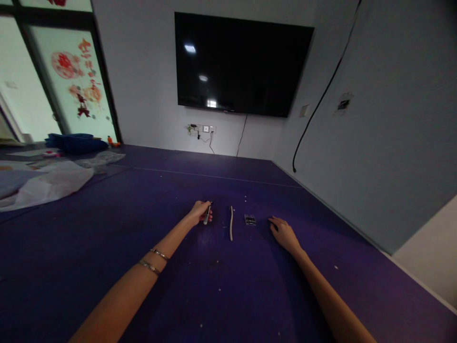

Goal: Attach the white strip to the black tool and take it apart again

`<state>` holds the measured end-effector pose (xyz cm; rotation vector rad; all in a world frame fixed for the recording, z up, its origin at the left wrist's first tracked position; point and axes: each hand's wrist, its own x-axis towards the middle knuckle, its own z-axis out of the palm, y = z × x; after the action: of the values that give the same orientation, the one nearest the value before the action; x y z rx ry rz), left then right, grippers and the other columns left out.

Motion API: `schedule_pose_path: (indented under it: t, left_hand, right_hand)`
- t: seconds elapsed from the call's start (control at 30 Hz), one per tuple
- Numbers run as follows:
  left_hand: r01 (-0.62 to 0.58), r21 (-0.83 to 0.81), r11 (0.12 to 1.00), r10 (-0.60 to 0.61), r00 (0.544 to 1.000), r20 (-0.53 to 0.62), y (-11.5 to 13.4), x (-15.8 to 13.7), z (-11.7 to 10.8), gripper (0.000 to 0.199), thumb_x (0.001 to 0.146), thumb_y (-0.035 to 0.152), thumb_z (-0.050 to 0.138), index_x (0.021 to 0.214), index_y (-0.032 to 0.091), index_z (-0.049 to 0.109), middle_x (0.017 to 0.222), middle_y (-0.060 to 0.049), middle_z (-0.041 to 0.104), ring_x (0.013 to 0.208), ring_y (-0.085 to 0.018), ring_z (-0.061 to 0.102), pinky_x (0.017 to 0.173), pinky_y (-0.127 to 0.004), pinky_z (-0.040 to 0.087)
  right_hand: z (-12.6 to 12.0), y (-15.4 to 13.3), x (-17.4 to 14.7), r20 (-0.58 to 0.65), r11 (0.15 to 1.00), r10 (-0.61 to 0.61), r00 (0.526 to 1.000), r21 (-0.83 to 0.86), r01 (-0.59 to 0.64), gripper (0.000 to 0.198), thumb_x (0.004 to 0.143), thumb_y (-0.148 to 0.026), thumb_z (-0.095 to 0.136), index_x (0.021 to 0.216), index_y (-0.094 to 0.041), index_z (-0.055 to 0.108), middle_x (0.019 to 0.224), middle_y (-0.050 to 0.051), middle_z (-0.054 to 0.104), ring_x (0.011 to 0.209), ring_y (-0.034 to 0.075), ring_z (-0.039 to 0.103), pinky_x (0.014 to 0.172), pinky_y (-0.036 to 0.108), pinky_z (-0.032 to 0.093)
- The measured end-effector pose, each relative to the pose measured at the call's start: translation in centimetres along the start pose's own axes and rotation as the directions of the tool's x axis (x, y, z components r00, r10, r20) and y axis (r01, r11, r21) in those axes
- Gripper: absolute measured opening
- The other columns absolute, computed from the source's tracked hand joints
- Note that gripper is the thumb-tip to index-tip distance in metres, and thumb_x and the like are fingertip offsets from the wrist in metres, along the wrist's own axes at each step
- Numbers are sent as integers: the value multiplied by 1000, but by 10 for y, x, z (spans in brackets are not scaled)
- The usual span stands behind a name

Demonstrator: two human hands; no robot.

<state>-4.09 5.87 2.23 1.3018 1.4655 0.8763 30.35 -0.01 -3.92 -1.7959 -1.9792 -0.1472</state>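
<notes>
- the left hand (202, 212) is closed around a slim silvery and dark object (207, 215), which stands out from the grip, tilted, its lower end toward the person.
- the right hand (283, 232) is palm down on the purple surface (214, 295), fingers loosely bent and partly spread; nothing shows in its grasp, though the underside is hidden.
- between the hands lie two things, both apart from the fingers.
- the pale, slightly bent stick (231, 226) is nearer the left hand, just right of the slim object, pointing away from the person.
- the small dark rectangular piece (250, 220) lies flat between the stick and the right hand, touching neither.
</notes>
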Motion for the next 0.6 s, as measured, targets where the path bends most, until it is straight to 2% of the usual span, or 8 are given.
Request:
schedule_pose_path:
  t: [0.2,0.37,0.6]
  left_hand:
    - [133,-178,975,-121,990,76,-6,-6,-13,21,81,31,39,66,16,45,48,3,45,30,-4,32,32,-17,28]
    - [224,-229,947,-196,971,138,-11,-5,-15,26,84,28,35,67,13,49,43,5,38,29,-3,29,31,-16,24]
    - [286,-236,929,-252,954,165,-14,-5,-14,26,86,25,33,62,16,41,39,7,31,28,-4,26,31,-15,21]
  right_hand:
    - [3,3,1,-6,1000,-4,1000,-1,4,39,83,-25,39,115,-16,60,123,12,55,116,25,48,95,40,39]
    - [3,3,2,-10,999,-24,1000,-31,23,39,84,-25,38,115,-16,60,123,12,56,114,24,50,96,39,38]
    - [1,2,1,2,999,-20,1000,-27,20,40,84,-25,38,116,-16,59,124,11,55,115,24,49,96,38,39]
